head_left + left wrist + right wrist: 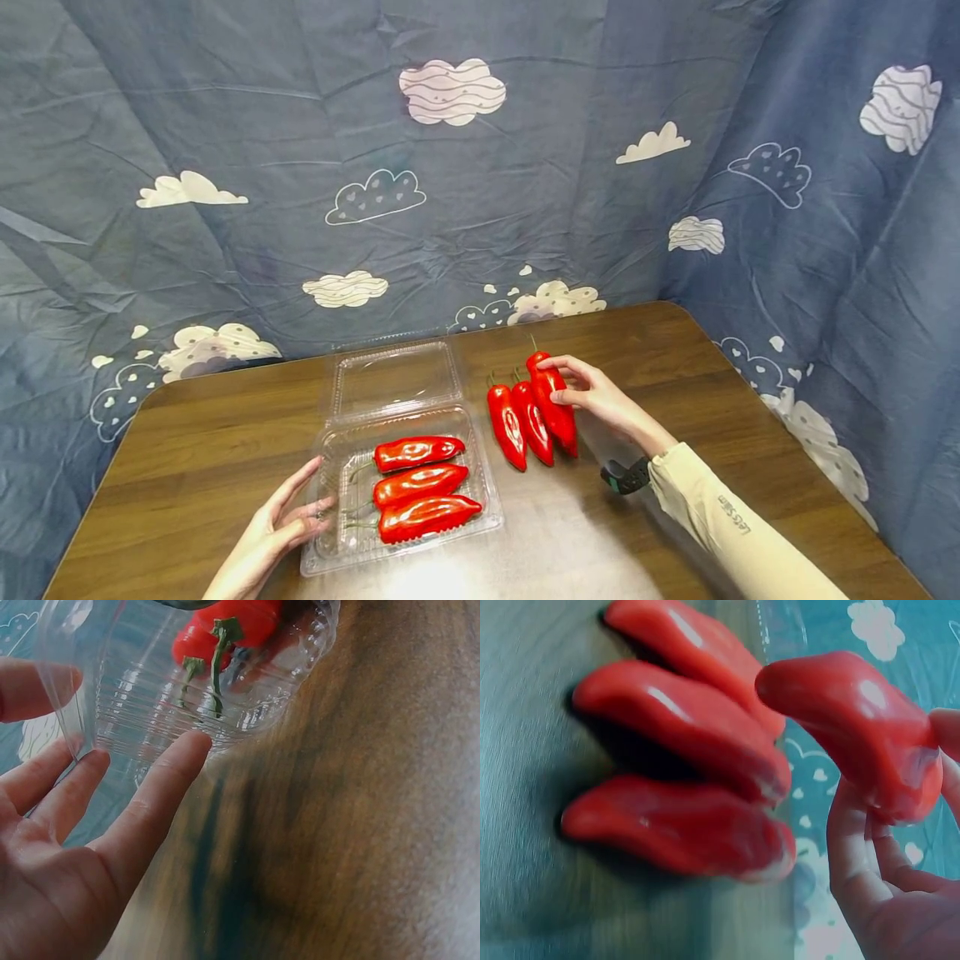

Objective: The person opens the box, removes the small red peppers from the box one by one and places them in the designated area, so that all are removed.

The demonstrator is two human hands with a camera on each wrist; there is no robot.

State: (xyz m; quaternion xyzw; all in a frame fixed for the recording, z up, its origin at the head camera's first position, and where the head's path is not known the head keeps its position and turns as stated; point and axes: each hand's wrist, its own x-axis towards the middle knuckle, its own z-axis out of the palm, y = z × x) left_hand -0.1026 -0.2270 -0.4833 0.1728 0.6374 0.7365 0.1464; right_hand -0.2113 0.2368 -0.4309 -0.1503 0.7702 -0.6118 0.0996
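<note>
My right hand [600, 400] grips a glossy red pepper [551, 387], its stem pointing toward the back. In the right wrist view this pepper [855, 720] is held off the table, thumb and fingers around its thick end. Three more red peppers [679, 829] lie side by side beneath it; in the head view the held one seems to cover one of them. At the left, the fingers of my left hand [270, 529] are extended against the side of a clear plastic clamshell box [491, 504]. Inside the box, three red peppers [420, 485] lie crosswise, stems leftward.
The clear lid [397, 379] is folded back flat behind the box. Everything stands on a brown wooden table [217, 442] with rounded back corners. A blue cloth [525, 208] with cloud prints hangs behind and to the right.
</note>
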